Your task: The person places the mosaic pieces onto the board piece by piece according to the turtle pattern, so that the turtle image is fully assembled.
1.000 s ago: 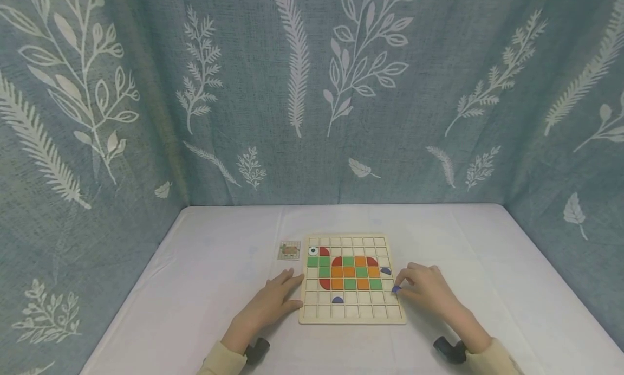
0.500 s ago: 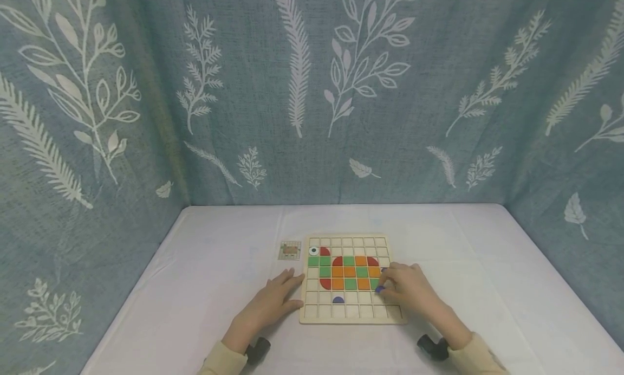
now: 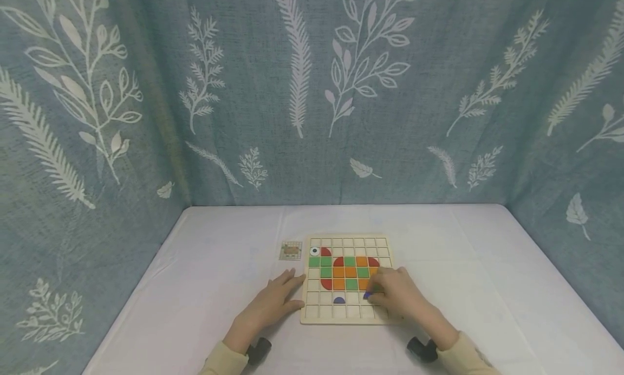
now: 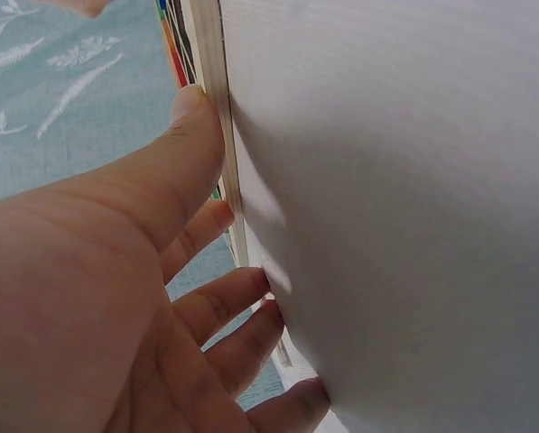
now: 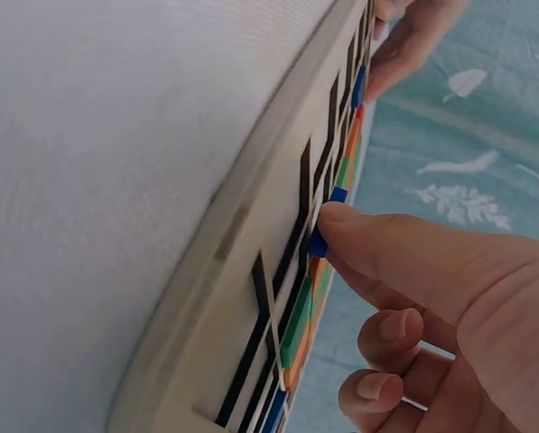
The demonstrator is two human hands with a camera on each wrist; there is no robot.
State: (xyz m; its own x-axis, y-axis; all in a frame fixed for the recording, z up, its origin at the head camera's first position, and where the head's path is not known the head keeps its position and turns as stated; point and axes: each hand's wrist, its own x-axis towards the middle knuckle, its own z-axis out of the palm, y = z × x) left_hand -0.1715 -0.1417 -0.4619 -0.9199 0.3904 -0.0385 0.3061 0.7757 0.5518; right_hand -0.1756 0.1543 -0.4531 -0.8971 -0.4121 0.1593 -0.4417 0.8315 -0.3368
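A wooden grid board [image 3: 312,313] lies on the table, with green, orange and red pieces forming an animal-like pattern. A white round eye piece [image 3: 314,251] sits at its upper left. My right hand [image 3: 397,295] pinches a blue half-circle tile [image 5: 319,242] between thumb and forefinger, over the row below the pattern. Another blue half-circle [image 3: 339,300] lies in that row, further left. In the right wrist view one more blue piece [image 5: 274,413] shows near the board's right end. My left hand [image 3: 273,305] rests at the left edge, thumb and fingertips touching the board.
A small picture card [image 3: 291,250] lies left of the board's upper corner. White cloth covers the table [image 3: 219,245], and a blue-green leaf-patterned curtain [image 3: 312,163] stands behind it and at both sides.
My right hand has moved left from the board's right edge onto the row below the pattern, carrying the blue half-circle. It now covers the blue piece at the right. My left hand stays put.
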